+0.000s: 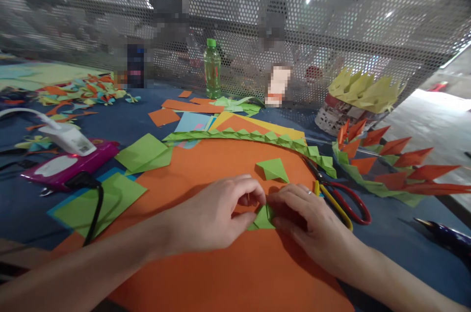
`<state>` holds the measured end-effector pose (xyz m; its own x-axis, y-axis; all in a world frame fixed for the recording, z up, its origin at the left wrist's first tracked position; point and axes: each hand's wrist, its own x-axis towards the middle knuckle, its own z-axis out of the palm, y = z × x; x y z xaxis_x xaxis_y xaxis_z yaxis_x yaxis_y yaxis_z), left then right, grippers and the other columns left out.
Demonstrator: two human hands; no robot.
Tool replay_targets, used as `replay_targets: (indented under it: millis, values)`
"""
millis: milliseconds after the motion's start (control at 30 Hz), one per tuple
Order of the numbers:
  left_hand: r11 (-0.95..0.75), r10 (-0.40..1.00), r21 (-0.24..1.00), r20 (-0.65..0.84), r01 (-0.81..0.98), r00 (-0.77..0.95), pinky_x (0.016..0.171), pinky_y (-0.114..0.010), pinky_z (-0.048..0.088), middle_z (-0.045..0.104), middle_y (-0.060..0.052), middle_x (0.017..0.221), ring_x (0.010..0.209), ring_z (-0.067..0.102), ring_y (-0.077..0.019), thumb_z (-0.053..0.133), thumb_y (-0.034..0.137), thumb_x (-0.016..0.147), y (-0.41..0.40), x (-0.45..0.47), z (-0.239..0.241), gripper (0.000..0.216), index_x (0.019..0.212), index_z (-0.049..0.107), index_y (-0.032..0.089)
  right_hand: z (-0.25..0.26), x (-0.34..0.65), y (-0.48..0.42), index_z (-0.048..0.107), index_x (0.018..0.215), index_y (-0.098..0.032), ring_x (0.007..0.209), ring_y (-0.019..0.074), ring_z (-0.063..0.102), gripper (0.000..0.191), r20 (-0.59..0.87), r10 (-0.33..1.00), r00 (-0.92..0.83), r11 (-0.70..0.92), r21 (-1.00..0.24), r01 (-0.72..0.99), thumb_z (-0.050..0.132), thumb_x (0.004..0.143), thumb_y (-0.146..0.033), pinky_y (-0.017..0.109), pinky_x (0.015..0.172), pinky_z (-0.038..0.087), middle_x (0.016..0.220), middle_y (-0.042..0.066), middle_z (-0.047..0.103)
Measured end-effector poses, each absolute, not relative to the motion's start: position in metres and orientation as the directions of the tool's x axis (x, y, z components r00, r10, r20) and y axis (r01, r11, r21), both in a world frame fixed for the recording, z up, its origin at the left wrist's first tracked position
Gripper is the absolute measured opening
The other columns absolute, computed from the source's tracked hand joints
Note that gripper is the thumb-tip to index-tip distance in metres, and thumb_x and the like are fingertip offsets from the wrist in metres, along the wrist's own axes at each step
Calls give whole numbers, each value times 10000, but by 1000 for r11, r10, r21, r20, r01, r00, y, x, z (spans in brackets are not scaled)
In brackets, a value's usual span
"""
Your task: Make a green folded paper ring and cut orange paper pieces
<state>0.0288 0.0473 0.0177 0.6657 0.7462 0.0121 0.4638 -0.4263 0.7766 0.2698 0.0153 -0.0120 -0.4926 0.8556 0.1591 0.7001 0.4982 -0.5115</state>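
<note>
My left hand point(217, 214) and my right hand point(305, 219) meet over a large orange sheet point(235, 273), both pinched on a small folded green paper piece point(264, 218) pressed against the sheet. A ring shows on my right hand. Just beyond the hands lies another folded green triangle point(274, 169). A long chain of folded green pieces point(250, 136) curves along the sheet's far edge.
Scissors with red and yellow handles point(342, 199) lie right of my right hand. Orange-and-green spiked strips point(390, 165) sit far right, green squares point(145, 152) and a pink glue gun point(66, 165) at left. A green bottle point(212, 69) stands by the mesh screen point(368, 22). A pen point(445, 236) lies at right.
</note>
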Motion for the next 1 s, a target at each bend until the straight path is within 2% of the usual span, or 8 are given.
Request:
replay_targets:
  millis: [133,267,433,567,700,833,1000]
  values:
    - [-449,796,729,62,517,602,842,-301,470,654,27,999,952,622,-164,684,254,871,47,33,11,132,968,595,241,-11,269,15,545,1212,-339,993,235,576,350,159,859,-486,493,-513,702,611,929,-142,407,853,440,1096,3,652]
    - [-483,794,676,70,557,604,832,-307,448,646,32,989,960,624,-174,713,195,843,47,35,6,164,945,592,236,-10,268,15,579,1213,-355,1008,234,580,339,139,852,-505,500,-506,703,598,948,-145,384,820,449,1081,8,645]
    - [-481,798,676,73,558,599,841,-306,440,645,35,986,969,622,-177,721,185,835,48,35,7,175,934,586,238,-10,268,14,596,1209,-335,1005,238,598,318,166,845,-509,517,-500,695,589,955,-144,383,830,462,1086,36,653]
    - [-480,793,678,66,556,605,850,-309,435,648,35,1003,982,616,-178,732,178,830,48,35,6,202,953,583,238,-12,267,13,574,1114,-294,1005,241,600,246,211,848,-486,519,-519,680,605,932,-131,395,855,461,1093,40,658]
    - [-518,772,675,106,525,626,841,-295,430,635,36,992,963,603,-166,714,156,842,47,35,5,184,948,590,241,-12,267,13,535,1002,-283,971,223,593,215,190,862,-469,490,-549,677,620,905,-111,378,836,452,1039,7,651]
    - [-558,743,666,135,496,655,811,-280,428,607,29,929,891,583,-147,646,127,880,45,37,4,111,895,592,222,-10,267,14,546,986,-277,950,213,594,200,176,855,-488,496,-553,670,607,901,-106,361,823,444,1017,9,648]
    - [-576,733,652,146,493,664,790,-276,429,605,25,891,851,573,-142,609,121,895,45,40,3,92,877,588,209,-9,267,16,564,946,-266,907,196,600,91,191,854,-484,498,-571,653,590,947,-178,328,779,441,968,12,653]
